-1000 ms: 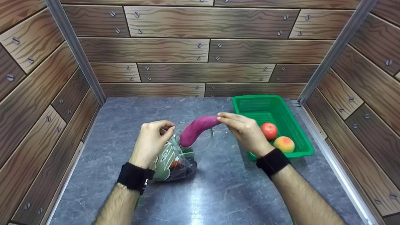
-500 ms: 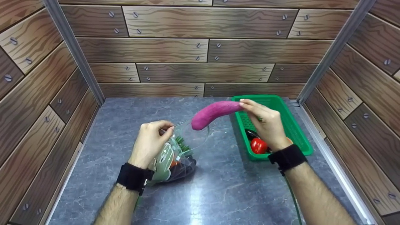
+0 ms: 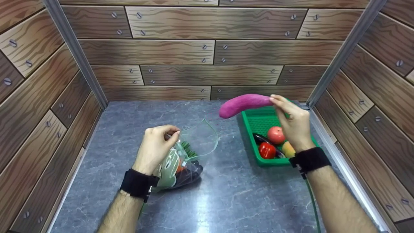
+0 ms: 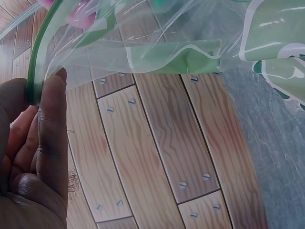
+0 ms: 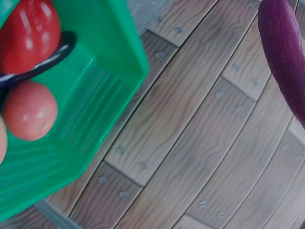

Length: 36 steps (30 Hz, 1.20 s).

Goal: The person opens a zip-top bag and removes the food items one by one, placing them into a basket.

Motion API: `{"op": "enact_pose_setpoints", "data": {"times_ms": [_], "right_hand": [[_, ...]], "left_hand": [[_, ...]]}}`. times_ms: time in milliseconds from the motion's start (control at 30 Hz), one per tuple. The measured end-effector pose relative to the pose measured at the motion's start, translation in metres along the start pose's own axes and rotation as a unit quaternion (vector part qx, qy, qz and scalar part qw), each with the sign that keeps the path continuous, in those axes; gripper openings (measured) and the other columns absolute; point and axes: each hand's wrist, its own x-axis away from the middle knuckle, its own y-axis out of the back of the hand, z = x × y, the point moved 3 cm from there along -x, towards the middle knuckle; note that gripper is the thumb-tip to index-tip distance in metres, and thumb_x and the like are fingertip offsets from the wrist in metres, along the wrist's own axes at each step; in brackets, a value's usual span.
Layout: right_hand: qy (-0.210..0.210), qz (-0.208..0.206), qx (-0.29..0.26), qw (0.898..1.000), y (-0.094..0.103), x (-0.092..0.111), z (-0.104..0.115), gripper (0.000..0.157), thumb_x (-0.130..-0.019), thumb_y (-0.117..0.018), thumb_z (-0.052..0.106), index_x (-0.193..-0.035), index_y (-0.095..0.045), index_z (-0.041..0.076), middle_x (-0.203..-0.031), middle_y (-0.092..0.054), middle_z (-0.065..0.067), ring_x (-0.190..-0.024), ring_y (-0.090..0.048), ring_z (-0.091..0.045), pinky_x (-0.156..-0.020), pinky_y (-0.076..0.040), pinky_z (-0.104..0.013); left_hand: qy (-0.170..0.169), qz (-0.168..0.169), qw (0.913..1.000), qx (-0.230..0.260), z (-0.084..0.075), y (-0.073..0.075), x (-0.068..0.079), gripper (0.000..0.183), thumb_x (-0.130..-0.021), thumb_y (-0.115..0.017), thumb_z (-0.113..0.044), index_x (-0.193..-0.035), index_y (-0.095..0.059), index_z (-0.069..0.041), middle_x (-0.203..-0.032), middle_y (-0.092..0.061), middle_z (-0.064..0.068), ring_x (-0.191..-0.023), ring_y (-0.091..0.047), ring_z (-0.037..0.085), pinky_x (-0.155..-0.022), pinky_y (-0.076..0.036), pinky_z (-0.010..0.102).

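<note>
My left hand [image 3: 158,140] pinches the edge of a clear zip bag [image 3: 168,171] at its mouth. In the left wrist view the bag's green zip strip [image 4: 35,62] runs between thumb and finger. The mouth gapes toward the right. Inside lie green stalks [image 3: 189,150], something orange and a dark bulky thing [image 3: 190,173]. My right hand [image 3: 294,124] holds a curved purple sweet potato [image 3: 245,102] by its narrow end, up in the air over the back of a green basket. The right wrist view shows the sweet potato [image 5: 283,52] at its right edge, without the fingers.
The green basket [image 3: 258,121] stands at the right. It bears a tomato [image 3: 275,135], a red bell pepper [image 3: 267,150], a dark eggplant [image 3: 259,139] and a peach [image 3: 287,149], partly behind my right wrist. Wood-patterned walls [image 3: 181,53] enclose the grey table [image 3: 226,194].
My right hand has carried the sweet potato up and rightward, away from the bag's mouth toward the basket. My left hand has stayed at the bag's edge.
</note>
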Motion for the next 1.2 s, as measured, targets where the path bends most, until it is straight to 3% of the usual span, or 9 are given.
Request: {"op": "enact_pose_setpoints", "data": {"times_ms": [200, 500, 600, 700, 800, 1000, 1067, 1133, 1200], "right_hand": [[-0.044, -0.003, 0.027, 0.999, 0.012, 0.005, -0.030, 0.028, -0.107, -0.080, -0.006, -0.132, -0.088, 0.003, -0.137, -0.086, -0.018, -0.133, -0.062, 0.026, -0.115, -0.050, -0.002], [-0.097, -0.005, 0.063, 0.993, 0.024, 0.015, -0.062, 0.028, -0.108, -0.079, -0.006, -0.133, -0.087, 0.002, -0.138, -0.086, -0.018, -0.130, -0.058, 0.031, -0.114, -0.045, 0.002], [-0.108, -0.001, 0.084, 0.991, 0.027, 0.019, -0.070, 0.027, -0.108, -0.078, -0.005, -0.134, -0.086, 0.001, -0.139, -0.086, -0.018, -0.133, -0.068, 0.014, -0.114, -0.043, 0.003], [-0.118, 0.006, 0.104, 0.988, 0.029, 0.022, -0.077, 0.028, -0.109, -0.077, -0.006, -0.134, -0.086, 0.000, -0.140, -0.085, -0.018, -0.135, -0.080, -0.017, -0.113, -0.040, 0.006], [-0.124, 0.014, 0.112, 0.986, 0.030, 0.024, -0.083, 0.028, -0.109, -0.076, -0.008, -0.135, -0.085, -0.001, -0.140, -0.085, -0.020, -0.134, -0.081, -0.042, -0.111, -0.037, 0.008], [-0.147, 0.026, 0.124, 0.981, 0.033, 0.030, -0.093, 0.027, -0.111, -0.075, -0.005, -0.135, -0.085, -0.002, -0.141, -0.084, -0.021, -0.136, -0.080, -0.046, -0.109, -0.033, 0.009], [-0.158, 0.031, 0.134, 0.978, 0.034, 0.032, -0.096, 0.026, -0.111, -0.075, -0.004, -0.136, -0.085, -0.001, -0.142, -0.084, -0.020, -0.136, -0.080, -0.045, -0.117, -0.046, -0.001], [-0.169, 0.039, 0.144, 0.974, 0.034, 0.035, -0.100, 0.026, -0.112, -0.075, -0.002, -0.136, -0.085, 0.000, -0.142, -0.084, -0.020, -0.137, -0.080, -0.045, -0.122, -0.058, -0.024], [-0.174, 0.049, 0.154, 0.971, 0.033, 0.038, -0.103, 0.026, -0.112, -0.075, -0.001, -0.136, -0.085, 0.000, -0.142, -0.084, -0.020, -0.137, -0.079, -0.046, -0.120, -0.062, -0.049]], "left_hand": [[0.004, 0.000, 1.0000, 0.007, 0.000, 0.001, 0.000, 0.010, -0.110, -0.083, -0.015, -0.113, -0.092, -0.013, -0.100, -0.091, 0.003, -0.082, -0.081, 0.013, -0.077, -0.069, 0.033], [0.006, 0.001, 0.9999, 0.009, 0.001, 0.001, 0.000, 0.010, -0.109, -0.083, -0.014, -0.113, -0.092, -0.012, -0.100, -0.091, 0.003, -0.082, -0.081, 0.013, -0.078, -0.069, 0.034], [0.006, 0.002, 0.9999, 0.009, 0.000, 0.001, 0.000, 0.010, -0.109, -0.083, -0.015, -0.113, -0.092, -0.013, -0.100, -0.091, 0.003, -0.082, -0.081, 0.013, -0.078, -0.068, 0.032], [0.003, 0.002, 1.0000, 0.007, 0.000, 0.001, 0.000, 0.011, -0.109, -0.083, -0.015, -0.113, -0.092, -0.012, -0.099, -0.090, 0.002, -0.082, -0.080, 0.013, -0.078, -0.066, 0.031], [0.000, 0.002, 1.0000, 0.005, 0.000, 0.001, 0.000, 0.011, -0.110, -0.082, -0.014, -0.114, -0.092, -0.011, -0.099, -0.090, 0.002, -0.082, -0.080, 0.013, -0.078, -0.065, 0.030], [-0.004, 0.000, 1.0000, 0.001, 0.001, 0.002, 0.000, 0.012, -0.110, -0.082, -0.014, -0.114, -0.092, -0.010, -0.099, -0.090, 0.002, -0.082, -0.080, 0.014, -0.078, -0.063, 0.029], [-0.005, 0.000, 1.0000, 0.000, 0.001, 0.001, 0.000, 0.011, -0.110, -0.082, -0.015, -0.114, -0.092, -0.010, -0.099, -0.090, 0.002, -0.082, -0.080, 0.014, -0.077, -0.063, 0.029], [-0.007, -0.001, 1.0000, 0.000, 0.001, 0.001, 0.000, 0.011, -0.109, -0.082, -0.015, -0.113, -0.092, -0.010, -0.099, -0.090, 0.002, -0.083, -0.080, 0.014, -0.077, -0.063, 0.029], [-0.007, -0.001, 1.0000, 0.001, 0.001, 0.001, 0.000, 0.011, -0.109, -0.082, -0.014, -0.113, -0.092, -0.010, -0.098, -0.090, 0.002, -0.083, -0.081, 0.014, -0.078, -0.065, 0.030]]}}
